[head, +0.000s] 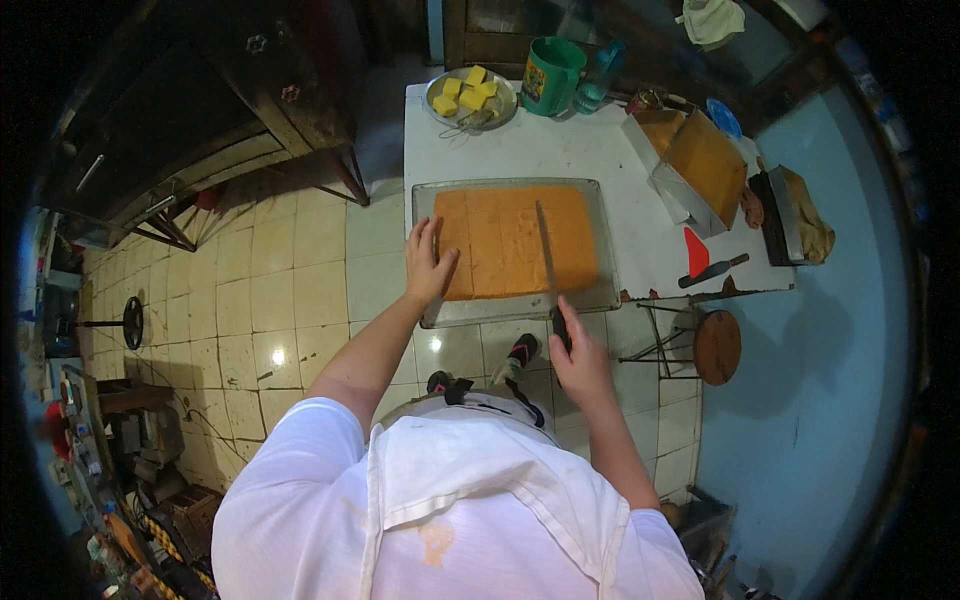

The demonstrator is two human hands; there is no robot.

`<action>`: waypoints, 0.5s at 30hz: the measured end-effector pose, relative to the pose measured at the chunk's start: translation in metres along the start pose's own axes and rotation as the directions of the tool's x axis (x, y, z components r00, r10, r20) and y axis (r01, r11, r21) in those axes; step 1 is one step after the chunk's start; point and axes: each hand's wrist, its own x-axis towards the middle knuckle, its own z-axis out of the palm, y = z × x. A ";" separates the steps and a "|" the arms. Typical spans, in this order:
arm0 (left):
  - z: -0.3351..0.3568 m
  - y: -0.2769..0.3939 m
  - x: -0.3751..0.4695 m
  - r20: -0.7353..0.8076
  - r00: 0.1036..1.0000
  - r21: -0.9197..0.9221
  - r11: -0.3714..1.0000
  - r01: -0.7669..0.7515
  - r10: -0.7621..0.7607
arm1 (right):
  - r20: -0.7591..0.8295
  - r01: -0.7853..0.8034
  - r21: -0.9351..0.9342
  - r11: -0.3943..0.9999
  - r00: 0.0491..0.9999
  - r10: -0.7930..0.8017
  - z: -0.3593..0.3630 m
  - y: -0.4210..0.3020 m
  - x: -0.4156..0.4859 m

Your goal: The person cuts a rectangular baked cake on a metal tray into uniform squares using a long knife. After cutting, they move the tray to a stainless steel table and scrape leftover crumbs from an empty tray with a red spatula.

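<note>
A flat orange-brown sheet cake (499, 240) lies on a metal baking tray (517, 305) at the table's near edge. Straight cut lines cross its left and middle parts. In my right hand (583, 360) is a long knife (546, 247), gripped by its dark handle. The blade reaches over the cake's right part, its tip toward the far edge; whether it has sunk in there I cannot tell. My left hand (429, 262) rests at the cake's left side with fingers spread, its fingertips by the tray's left rim and the thumb at the cake's edge.
On the white table (517, 150) stand a metal plate (511, 112) of yellow blocks, a green plastic jug (553, 75) and rectangular metal pans (701, 169). A red scraper (696, 253) and a dark-handled spatula (712, 271) lie at right. A round stool (718, 347) stands below.
</note>
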 end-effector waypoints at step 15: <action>0.116 0.062 0.124 0.324 0.945 0.472 0.873 -0.124 -0.041 | 0.012 0.291 -0.135 0.947 0.956 -0.292 0.048 0.084 0.163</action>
